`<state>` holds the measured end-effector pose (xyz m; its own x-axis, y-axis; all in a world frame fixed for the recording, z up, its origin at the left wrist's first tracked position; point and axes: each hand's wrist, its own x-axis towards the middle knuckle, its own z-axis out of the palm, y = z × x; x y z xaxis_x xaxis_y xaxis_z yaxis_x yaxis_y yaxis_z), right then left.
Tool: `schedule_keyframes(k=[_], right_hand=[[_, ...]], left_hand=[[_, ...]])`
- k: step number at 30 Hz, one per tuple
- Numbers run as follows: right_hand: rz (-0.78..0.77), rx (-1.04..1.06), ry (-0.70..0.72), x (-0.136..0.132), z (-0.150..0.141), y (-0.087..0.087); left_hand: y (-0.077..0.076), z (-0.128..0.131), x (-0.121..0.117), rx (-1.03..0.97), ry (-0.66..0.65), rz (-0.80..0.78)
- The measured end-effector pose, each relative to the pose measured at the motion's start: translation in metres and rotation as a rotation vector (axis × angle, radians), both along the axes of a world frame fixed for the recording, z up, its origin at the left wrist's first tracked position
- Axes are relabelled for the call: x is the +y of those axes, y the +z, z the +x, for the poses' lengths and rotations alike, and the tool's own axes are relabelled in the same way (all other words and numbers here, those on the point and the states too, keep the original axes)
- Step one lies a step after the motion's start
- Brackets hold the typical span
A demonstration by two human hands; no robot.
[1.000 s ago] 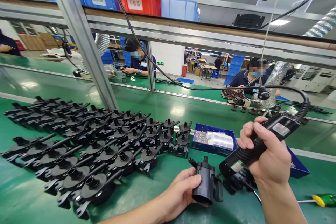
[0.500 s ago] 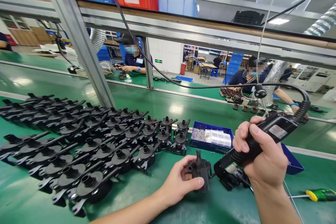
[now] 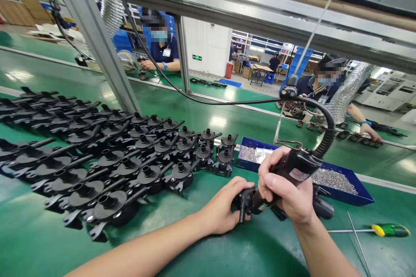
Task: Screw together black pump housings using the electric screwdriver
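Observation:
My left hand (image 3: 224,210) grips a black pump housing (image 3: 244,202) that lies on the green bench, its nozzle pointing down toward me. My right hand (image 3: 287,190) is wrapped round a black electric screwdriver (image 3: 292,168), tilted so that its tip meets the housing. A thick black cord (image 3: 320,117) curls up from the tool's rear, and a thin wire hangs it from above. Another black part (image 3: 321,205) lies just right of my right hand.
Rows of black pump housings (image 3: 107,156) cover the bench to the left. Two blue trays (image 3: 341,184) of small screws sit behind my hands. A green-handled screwdriver (image 3: 388,230) lies at the right. A slanted metal post (image 3: 94,39) rises at the left. Other people work across the line.
The housing went from upright in my left hand down onto the bench. My right hand swung the electric screwdriver left and down onto it. The view tilted downward.

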<state>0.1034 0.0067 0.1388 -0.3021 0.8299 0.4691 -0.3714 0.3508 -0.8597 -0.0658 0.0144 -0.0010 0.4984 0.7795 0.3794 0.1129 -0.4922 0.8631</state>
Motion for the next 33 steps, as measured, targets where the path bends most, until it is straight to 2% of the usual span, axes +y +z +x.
schedule_keyframes(k=[6,16,22,30,33], right_hand=[[-0.037,-0.054,0.066,-0.003,-0.003,0.004],[-0.001,-0.121,-0.194,-0.007,-0.017,-0.003],[-0.066,-0.111,-0.095,-0.008,-0.017,0.004],[-0.043,-0.147,-0.388,-0.007,-0.025,-0.005],[-0.047,-0.159,-0.430,-0.007,-0.028,0.000]], left_hand=[[0.006,0.003,-0.002,0.034,0.027,-0.021],[0.005,0.004,-0.003,0.064,0.050,-0.037],[0.006,0.004,-0.003,0.086,0.055,-0.050],[0.010,0.005,-0.004,0.025,0.048,-0.050],[0.009,0.006,-0.004,0.025,0.054,-0.045]])
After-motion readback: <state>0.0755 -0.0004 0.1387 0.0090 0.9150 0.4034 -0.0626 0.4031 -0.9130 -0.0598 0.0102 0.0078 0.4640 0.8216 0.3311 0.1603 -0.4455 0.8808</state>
